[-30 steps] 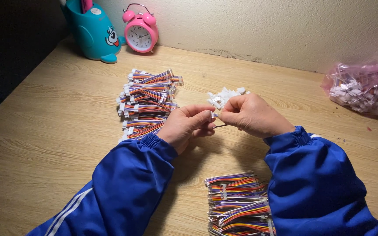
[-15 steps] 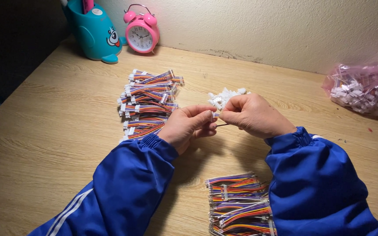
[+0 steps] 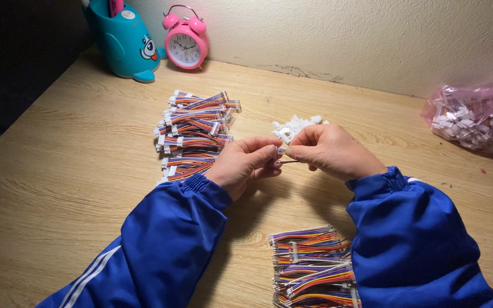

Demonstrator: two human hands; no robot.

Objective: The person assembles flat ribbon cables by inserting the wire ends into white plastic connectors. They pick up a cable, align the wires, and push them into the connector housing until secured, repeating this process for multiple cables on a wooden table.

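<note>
- Left hand [image 3: 241, 165] & right hand [image 3: 332, 151] meet mid-table, both pinching a short multicolour ribbon wire [image 3: 283, 157] btwn fingertips.
- Pile of small white plastic connectors [image 3: 292, 126] just far of the hands.
- Stack of multicolour wire bundles [image 3: 195, 131] left; another bundle stack [image 3: 315, 268] near, by right sleeve.
- Pink alarm clock [image 3: 185, 45] far-left.

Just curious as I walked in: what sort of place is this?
Likely a home desk used for small assembly work: a wooden table against a wall, a pink alarm clock, and stacks of multicoloured ribbon cables.
</note>
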